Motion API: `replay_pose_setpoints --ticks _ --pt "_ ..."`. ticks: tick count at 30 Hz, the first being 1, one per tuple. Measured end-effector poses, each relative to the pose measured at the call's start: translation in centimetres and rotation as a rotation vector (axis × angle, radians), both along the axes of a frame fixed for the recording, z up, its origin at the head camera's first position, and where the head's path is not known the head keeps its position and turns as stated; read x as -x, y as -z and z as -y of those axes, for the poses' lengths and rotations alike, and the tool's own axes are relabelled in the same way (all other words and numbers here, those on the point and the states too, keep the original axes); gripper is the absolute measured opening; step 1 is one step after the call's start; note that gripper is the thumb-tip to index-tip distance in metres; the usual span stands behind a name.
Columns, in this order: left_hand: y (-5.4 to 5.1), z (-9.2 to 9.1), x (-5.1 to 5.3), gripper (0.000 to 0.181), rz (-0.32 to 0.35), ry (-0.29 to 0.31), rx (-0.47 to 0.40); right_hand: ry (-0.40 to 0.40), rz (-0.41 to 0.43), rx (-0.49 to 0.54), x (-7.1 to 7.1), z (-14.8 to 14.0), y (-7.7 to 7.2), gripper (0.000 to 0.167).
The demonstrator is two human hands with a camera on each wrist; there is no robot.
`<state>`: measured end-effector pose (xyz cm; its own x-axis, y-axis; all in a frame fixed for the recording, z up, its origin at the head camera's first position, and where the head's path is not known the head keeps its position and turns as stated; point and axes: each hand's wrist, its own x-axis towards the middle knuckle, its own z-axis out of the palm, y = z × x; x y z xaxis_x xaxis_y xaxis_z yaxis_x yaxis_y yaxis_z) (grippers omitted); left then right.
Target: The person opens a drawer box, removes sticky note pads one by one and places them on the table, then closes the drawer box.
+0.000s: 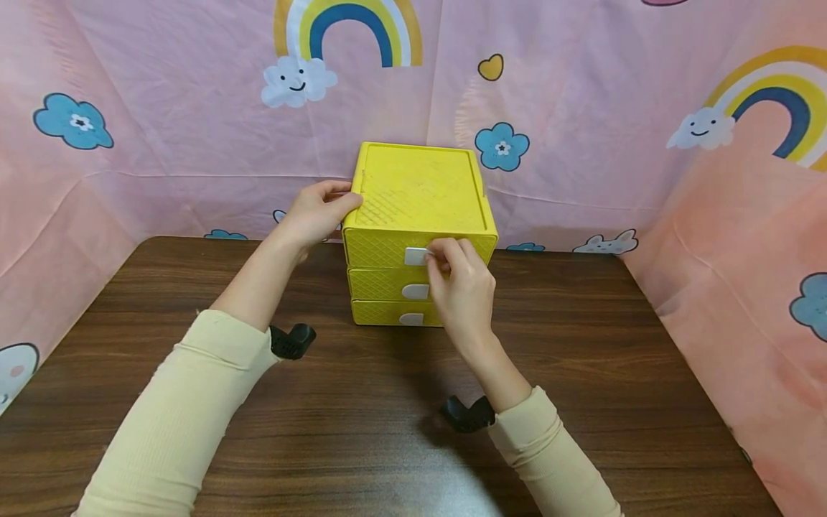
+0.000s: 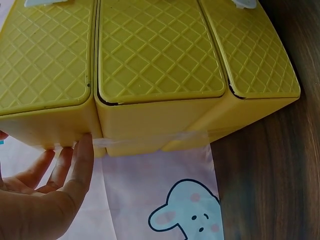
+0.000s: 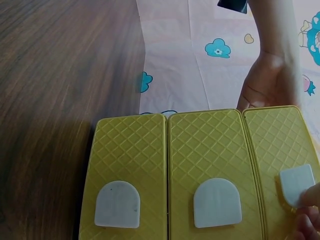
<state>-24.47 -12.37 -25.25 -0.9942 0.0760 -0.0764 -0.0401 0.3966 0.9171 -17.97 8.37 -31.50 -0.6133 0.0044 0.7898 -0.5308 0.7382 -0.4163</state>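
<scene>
A yellow three-drawer box [image 1: 420,187] with a crosshatched front stands toward the back of the table. My right hand [image 1: 461,287] pinches the white handle [image 1: 416,255] of the top drawer [image 1: 375,248] between thumb and fingers. In the right wrist view, fingertips touch the edge of that handle [image 3: 295,180]. My left hand [image 1: 316,214] steadies against the box's upper left, thumb on the top edge. Its extended fingers [image 2: 82,162] press on the side wall in the left wrist view. All three drawers look closed, and the lower two have white rounded handles [image 3: 217,202].
The dark wood table [image 1: 362,431] spreads out in front and to both sides of the box. Pink cloth [image 1: 194,129] with rainbows and flowers hangs close behind the box and along the sides. A black mount [image 1: 292,341] sits on each wrist.
</scene>
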Motion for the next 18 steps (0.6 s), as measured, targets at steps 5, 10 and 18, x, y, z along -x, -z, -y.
replay_pose_setpoints --ticks 5,10,18 --pt "0.02 -0.03 -0.05 0.053 0.000 0.005 -0.018 -0.003 -0.012 -0.004 -0.11 -0.05 0.06 0.004" --pt "0.01 -0.10 -0.05 0.053 0.002 0.005 -0.024 -0.005 -0.034 -0.015 -0.22 -0.15 0.13 0.004" --pt "-0.03 -0.11 -0.12 0.052 -0.003 0.011 -0.020 -0.019 -0.030 -0.047 -0.83 -0.50 -0.06 0.004"
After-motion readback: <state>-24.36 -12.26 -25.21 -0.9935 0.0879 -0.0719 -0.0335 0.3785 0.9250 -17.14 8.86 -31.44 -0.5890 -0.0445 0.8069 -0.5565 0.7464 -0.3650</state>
